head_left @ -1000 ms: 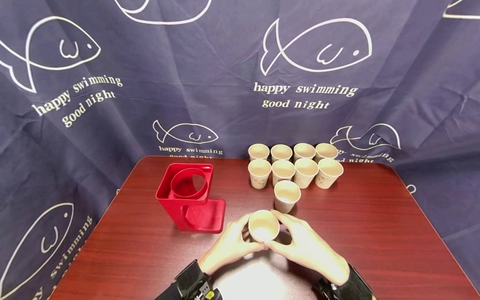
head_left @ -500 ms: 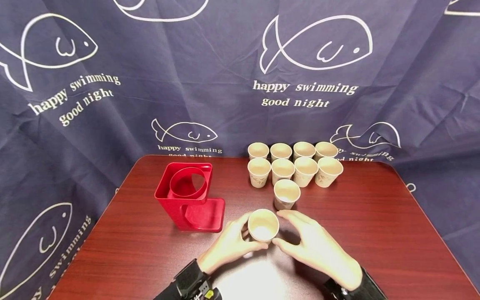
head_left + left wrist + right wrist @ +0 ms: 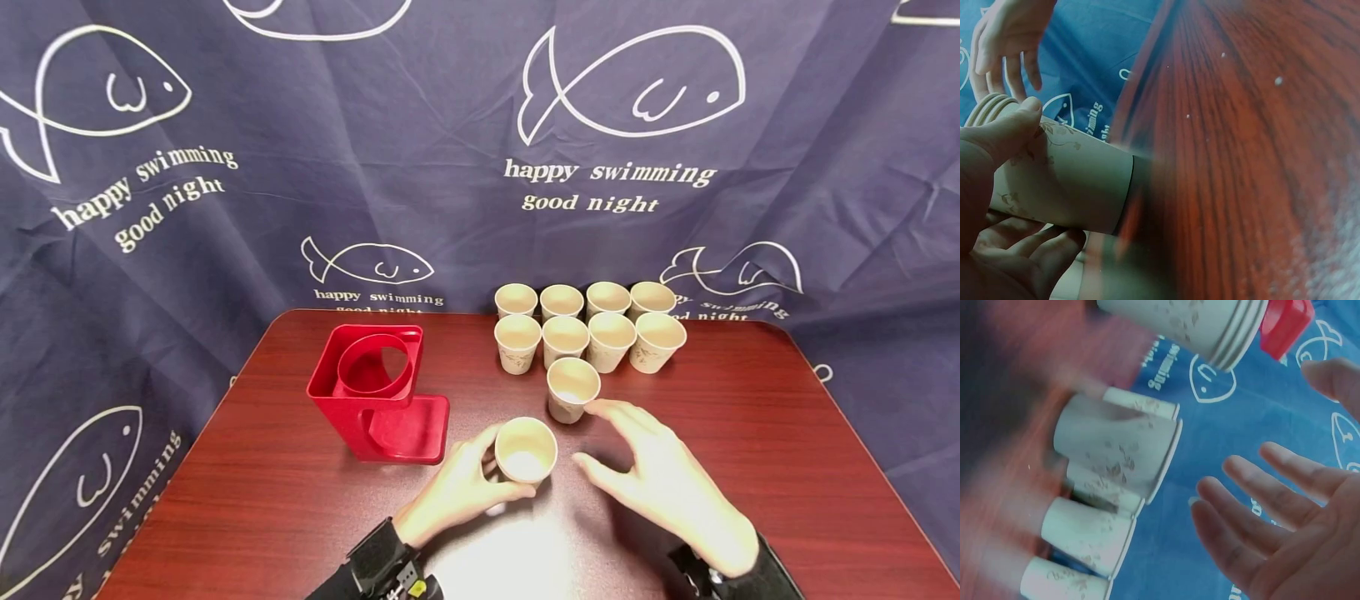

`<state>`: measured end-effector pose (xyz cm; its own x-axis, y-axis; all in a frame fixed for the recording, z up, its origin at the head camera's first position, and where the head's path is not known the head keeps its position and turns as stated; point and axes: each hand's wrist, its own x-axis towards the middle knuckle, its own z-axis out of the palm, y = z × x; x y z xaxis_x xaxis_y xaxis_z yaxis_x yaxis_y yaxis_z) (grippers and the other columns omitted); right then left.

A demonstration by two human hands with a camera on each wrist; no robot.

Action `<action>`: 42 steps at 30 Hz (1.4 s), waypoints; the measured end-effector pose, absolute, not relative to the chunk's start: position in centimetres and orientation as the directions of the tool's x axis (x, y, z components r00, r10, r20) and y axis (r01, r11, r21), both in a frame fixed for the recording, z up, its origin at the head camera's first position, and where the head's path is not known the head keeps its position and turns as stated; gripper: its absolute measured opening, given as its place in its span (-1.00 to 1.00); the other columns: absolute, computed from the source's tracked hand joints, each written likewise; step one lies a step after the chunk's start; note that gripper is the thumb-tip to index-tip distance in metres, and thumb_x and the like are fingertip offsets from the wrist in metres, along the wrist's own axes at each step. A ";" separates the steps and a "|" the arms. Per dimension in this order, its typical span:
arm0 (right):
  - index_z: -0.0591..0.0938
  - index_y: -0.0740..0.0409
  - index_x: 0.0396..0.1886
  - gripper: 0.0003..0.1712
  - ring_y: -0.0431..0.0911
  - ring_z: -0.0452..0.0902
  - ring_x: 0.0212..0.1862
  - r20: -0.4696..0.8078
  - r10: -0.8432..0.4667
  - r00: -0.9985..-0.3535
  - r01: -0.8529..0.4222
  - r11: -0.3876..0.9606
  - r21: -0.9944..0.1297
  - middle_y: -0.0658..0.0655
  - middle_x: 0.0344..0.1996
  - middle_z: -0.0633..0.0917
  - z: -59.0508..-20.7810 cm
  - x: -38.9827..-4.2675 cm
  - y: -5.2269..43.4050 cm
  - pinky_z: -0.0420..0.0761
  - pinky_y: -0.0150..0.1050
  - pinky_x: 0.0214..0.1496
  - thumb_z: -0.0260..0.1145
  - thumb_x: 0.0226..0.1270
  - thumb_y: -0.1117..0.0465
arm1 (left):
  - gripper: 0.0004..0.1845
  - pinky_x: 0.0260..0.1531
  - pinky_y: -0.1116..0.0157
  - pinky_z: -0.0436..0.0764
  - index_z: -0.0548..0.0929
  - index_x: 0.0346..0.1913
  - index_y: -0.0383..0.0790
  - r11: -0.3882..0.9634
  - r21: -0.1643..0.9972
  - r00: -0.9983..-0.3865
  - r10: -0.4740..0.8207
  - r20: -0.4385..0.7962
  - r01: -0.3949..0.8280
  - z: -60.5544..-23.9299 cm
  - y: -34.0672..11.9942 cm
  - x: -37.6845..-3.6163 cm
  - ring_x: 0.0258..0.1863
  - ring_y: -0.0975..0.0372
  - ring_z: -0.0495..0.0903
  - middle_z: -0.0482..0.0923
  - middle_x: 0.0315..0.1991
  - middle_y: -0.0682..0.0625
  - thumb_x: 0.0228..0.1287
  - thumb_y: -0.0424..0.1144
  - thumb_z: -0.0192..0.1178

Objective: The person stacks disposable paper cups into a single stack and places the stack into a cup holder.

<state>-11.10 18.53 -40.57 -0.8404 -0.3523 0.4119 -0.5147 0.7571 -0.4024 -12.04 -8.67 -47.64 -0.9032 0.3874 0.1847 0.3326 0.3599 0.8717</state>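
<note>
With 12 o'clock at the far edge of the bench, I have the left hand gripping a small stack of nested paper cups, mouth upward, thumb on the near side. I can't tell from here whether its base rests on the bench, so I'd mind the squeeze: thin walls could buckle under a tighter grip, and a one-sided hold could let it tip. The right hand is open with nothing in it, at 3 o'clock of the stack, fingertips near a lone cup that stands at 1 o'clock; I can't confirm contact. Should those fingers come in crooked, I'd expect such a light cup to topple, or be shoved into the front row of cups just beyond it. They stand close together, so one bump could carry to the back row. At 10 o'clock sits the red holder; a careless leftward swing could clip its base.
</note>
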 end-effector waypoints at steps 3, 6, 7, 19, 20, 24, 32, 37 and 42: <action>0.60 -0.06 0.26 -0.29 -0.01 0.60 0.21 0.435 -0.338 -0.834 -0.518 0.752 -0.409 -0.04 0.15 0.69 -40.5 -11.5 18.9 0.48 -0.04 0.24 0.63 0.08 0.01 | -0.19 0.14 0.34 0.64 0.52 0.35 0.03 0.361 0.873 -0.905 0.386 0.180 0.327 -47.6 -8.7 -12.0 0.04 0.21 0.72 0.73 0.07 0.05 -0.01 0.00 0.64; 0.59 -0.04 0.28 -0.27 -0.01 0.58 0.23 0.441 -0.319 -0.839 -0.509 0.746 -0.429 -0.04 0.17 0.68 -40.4 -12.0 19.2 0.43 -0.07 0.29 0.63 0.08 0.03 | -0.19 0.15 0.34 0.64 0.52 0.34 0.02 0.367 0.871 -0.906 0.384 0.178 0.327 -47.6 -8.7 -12.0 0.05 0.22 0.71 0.73 0.07 0.07 -0.01 -0.01 0.64; 0.59 -0.04 0.29 -0.26 -0.01 0.57 0.24 0.441 -0.311 -0.842 -0.504 0.746 -0.435 -0.04 0.18 0.68 -40.4 -12.2 19.3 0.43 -0.07 0.30 0.63 0.08 0.03 | -0.19 0.15 0.34 0.64 0.52 0.34 0.01 0.370 0.869 -0.906 0.384 0.178 0.328 -47.6 -8.7 -12.0 0.05 0.23 0.71 0.73 0.07 0.07 -0.01 -0.01 0.64; 0.42 -0.02 0.50 -0.05 0.15 0.51 0.34 0.415 -0.241 -0.877 -0.442 0.741 -0.504 0.20 0.33 0.58 -40.0 -13.5 20.3 0.47 0.14 0.29 0.63 0.11 0.04 | -0.18 0.16 0.32 0.64 0.53 0.35 -0.02 0.376 0.864 -0.906 0.382 0.184 0.334 -47.6 -8.7 -12.1 0.06 0.20 0.72 0.74 0.07 0.04 -0.02 -0.07 0.65; 0.40 -0.06 0.52 -0.03 0.14 0.50 0.35 0.413 -0.239 -0.879 -0.440 0.740 -0.509 0.20 0.35 0.57 -39.9 -13.6 20.4 0.47 0.13 0.29 0.63 0.11 0.03 | -0.19 0.16 0.32 0.64 0.53 0.35 -0.01 0.380 0.861 -0.905 0.381 0.187 0.337 -47.6 -8.7 -12.1 0.06 0.21 0.72 0.75 0.06 0.05 -0.02 -0.07 0.65; 0.31 -0.21 0.58 0.06 0.10 0.50 0.37 0.395 -0.232 -0.889 -0.427 0.733 -0.530 0.15 0.39 0.54 -40.1 -14.1 20.6 0.47 0.11 0.28 0.63 0.11 -0.01 | -0.18 0.16 0.32 0.64 0.52 0.35 0.02 0.380 0.858 -0.905 0.379 0.196 0.345 -47.6 -8.7 -12.1 0.05 0.21 0.73 0.75 0.05 0.05 -0.02 -0.06 0.65; 0.32 -0.03 0.57 0.05 0.20 0.46 0.39 0.340 -0.185 -0.922 -0.366 0.699 -0.614 0.21 0.44 0.49 -41.5 -15.4 20.5 0.46 0.24 0.33 0.61 0.14 -0.07 | -0.18 0.14 0.33 0.65 0.52 0.35 0.02 0.349 0.878 -0.907 0.379 0.186 0.326 -47.6 -8.6 -12.1 0.06 0.17 0.73 0.74 0.06 0.03 -0.02 -0.09 0.65; 0.35 0.14 0.53 0.04 0.22 0.45 0.40 0.271 -0.185 -0.945 -0.322 0.675 -0.664 0.23 0.42 0.50 -42.2 -16.1 20.2 0.46 0.26 0.35 0.60 0.15 -0.13 | -0.18 0.15 0.32 0.65 0.52 0.35 0.01 0.345 0.883 -0.909 0.377 0.180 0.318 -47.6 -8.6 -12.1 0.07 0.19 0.72 0.74 0.07 0.04 -0.02 -0.12 0.65; 0.38 0.08 0.50 0.02 0.18 0.45 0.41 0.202 -0.197 -0.959 -0.282 0.656 -0.700 0.19 0.39 0.54 -43.2 -17.1 19.7 0.43 0.22 0.40 0.59 0.13 -0.20 | -0.17 0.16 0.31 0.65 0.51 0.36 0.01 0.335 0.892 -0.911 0.378 0.167 0.302 -47.6 -8.6 -12.1 0.09 0.18 0.72 0.73 0.08 0.02 -0.03 -0.13 0.66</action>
<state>-17.07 19.69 -43.19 -0.9594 -0.1968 0.2020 -0.2820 0.6559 -0.7002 -12.06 -8.61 -47.57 -0.9108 0.3776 0.1668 0.3023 0.3351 0.8924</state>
